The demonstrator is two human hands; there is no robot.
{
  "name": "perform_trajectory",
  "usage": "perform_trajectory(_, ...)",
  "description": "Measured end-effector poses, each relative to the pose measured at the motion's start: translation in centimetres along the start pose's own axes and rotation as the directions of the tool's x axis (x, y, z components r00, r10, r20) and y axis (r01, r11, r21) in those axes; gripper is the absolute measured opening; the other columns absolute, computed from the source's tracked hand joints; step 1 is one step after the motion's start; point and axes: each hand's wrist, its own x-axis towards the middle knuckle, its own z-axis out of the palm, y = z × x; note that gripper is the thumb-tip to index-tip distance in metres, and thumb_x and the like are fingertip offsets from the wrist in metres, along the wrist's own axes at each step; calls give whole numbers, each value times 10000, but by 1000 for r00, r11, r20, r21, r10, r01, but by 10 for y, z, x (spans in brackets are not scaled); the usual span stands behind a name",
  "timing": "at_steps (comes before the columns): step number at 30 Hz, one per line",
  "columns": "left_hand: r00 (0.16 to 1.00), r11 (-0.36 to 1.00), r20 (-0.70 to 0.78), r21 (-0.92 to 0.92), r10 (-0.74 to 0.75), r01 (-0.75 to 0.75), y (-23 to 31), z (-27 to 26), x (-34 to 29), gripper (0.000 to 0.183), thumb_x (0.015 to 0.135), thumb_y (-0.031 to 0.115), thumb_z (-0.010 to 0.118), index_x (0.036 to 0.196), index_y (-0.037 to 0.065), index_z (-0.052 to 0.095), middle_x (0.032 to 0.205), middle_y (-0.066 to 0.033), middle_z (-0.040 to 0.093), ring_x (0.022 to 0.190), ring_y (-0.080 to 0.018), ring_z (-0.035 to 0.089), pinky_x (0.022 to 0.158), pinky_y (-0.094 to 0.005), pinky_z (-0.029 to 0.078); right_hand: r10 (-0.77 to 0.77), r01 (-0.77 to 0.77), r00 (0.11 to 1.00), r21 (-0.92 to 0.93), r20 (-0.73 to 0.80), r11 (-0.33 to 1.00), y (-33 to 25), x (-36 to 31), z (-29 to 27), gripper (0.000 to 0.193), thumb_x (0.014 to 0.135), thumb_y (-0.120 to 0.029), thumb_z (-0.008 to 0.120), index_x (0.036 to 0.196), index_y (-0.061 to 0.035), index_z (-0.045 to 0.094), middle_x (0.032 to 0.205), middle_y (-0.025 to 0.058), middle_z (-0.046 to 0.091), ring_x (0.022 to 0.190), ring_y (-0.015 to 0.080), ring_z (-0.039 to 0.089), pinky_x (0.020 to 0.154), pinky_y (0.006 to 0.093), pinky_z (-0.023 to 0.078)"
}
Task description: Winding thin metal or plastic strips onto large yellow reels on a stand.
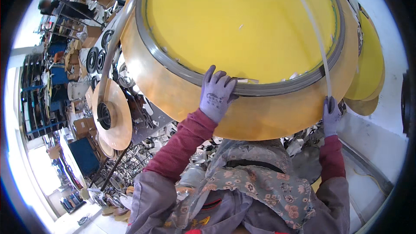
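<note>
A large orange-tan disc spreads in front of me, with a round yellow plate at its middle. Grey metal strip is wound in a coil around the yellow plate. My left hand, in a pale purple glove, is closed over the coil's near side, fingers bent across its inner edge. At the disc's right edge, my right hand, gloved alike, is closed around a loose pale strip. That strip runs from the far side across the yellow plate and over the coil. The right fingertips are partly hidden.
Another strip curves down on the left to a smaller tan reel. Scrap metal heaps below. More yellow discs lean along the white wall at right. A person is far off at upper left.
</note>
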Motion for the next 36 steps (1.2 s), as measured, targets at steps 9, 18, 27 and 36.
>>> perform_trajectory(9,986,986,-44,-38,161,-163,-30,-9,1,366,605,161,681,923,34,552,853,-123,547,940,-307,513,1034,-514,300,71,-81,994,137,78,987,-29,-37,9,256,859,-137,564,1055,26,552,963,154,633,876,215,624,772,341,479)
perform_trajectory(18,974,973,214,197,75,-118,-53,-25,-1,452,600,269,721,943,34,543,913,-146,526,1000,-324,484,1051,-508,259,-93,89,994,70,51,994,-58,-68,23,269,835,-135,565,1049,25,530,914,198,600,835,336,604,752,378,475)
perform_trajectory(27,859,873,-187,21,-476,488,-38,1,-122,774,659,277,712,1281,-36,371,1303,-226,363,1227,-419,303,1041,-516,232,-159,151,975,61,157,987,-102,-103,41,290,803,-99,570,1061,21,512,957,217,569,895,370,571,791,410,460)
perform_trajectory(36,630,451,35,-667,-776,593,-87,16,-78,550,732,18,525,1265,-35,399,1120,-265,481,1025,-395,494,887,-404,427,-289,280,954,114,75,953,-182,-145,96,198,821,-120,548,969,4,502,867,209,561,806,376,561,710,436,448)
